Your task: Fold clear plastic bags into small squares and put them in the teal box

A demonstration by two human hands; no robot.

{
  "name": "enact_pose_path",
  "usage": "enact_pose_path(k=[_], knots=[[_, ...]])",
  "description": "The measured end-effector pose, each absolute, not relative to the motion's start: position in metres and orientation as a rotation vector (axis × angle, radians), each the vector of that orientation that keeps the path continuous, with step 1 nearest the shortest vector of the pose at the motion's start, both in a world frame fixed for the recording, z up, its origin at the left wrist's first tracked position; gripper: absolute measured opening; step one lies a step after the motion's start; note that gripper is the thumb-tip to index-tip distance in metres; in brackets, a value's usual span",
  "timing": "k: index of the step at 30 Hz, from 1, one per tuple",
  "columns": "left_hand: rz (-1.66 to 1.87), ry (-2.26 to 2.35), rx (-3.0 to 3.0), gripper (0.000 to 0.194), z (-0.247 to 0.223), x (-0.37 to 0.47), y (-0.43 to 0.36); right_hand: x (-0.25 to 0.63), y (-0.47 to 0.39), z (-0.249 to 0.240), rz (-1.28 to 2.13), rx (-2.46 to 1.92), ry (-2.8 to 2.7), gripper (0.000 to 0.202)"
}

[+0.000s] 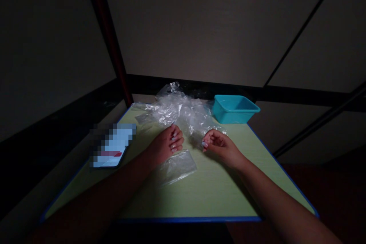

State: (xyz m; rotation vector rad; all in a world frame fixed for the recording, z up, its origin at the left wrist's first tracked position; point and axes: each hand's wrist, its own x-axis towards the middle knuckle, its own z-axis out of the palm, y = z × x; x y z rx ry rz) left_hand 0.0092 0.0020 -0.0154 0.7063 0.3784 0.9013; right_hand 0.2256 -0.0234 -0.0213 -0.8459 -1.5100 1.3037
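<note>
Two bare forearms reach in from the near side of a pale green table (pixel 220 194) with blue edging, in a dim room where I stand. The left forearm slants inward, and the left hand (pixel 168 143) has its fingers curled toward the palm, light nails showing, the thumb at the top. Whether its grip is closed on any plastic, I cannot tell. A flat clear bag (pixel 180 167) lies on the table just below this hand, toward the near edge.

The right forearm angles in from the other side. The right hand (pixel 221 146) is turned inward, thumb and forefinger brought close together, the other fingers bent; I cannot tell whether this grip pinches anything thin. The two hands are apart, facing each other.

Beyond them spreads a crumpled heap of clear plastic (pixel 177 108). A turquoise bin (pixel 234 117) stands at the far right corner; a phone (pixel 113 145) with a lit, pixelated screen is at the left edge.
</note>
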Motion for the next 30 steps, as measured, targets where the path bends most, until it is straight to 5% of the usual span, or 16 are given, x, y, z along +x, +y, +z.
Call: enact_pose_path(k=[30], knots=[[0.802, 0.427, 0.6, 0.058, -0.016, 0.002, 0.005, 0.226, -0.023, -0.017, 1.37, -0.821, -1.354, 0.023]])
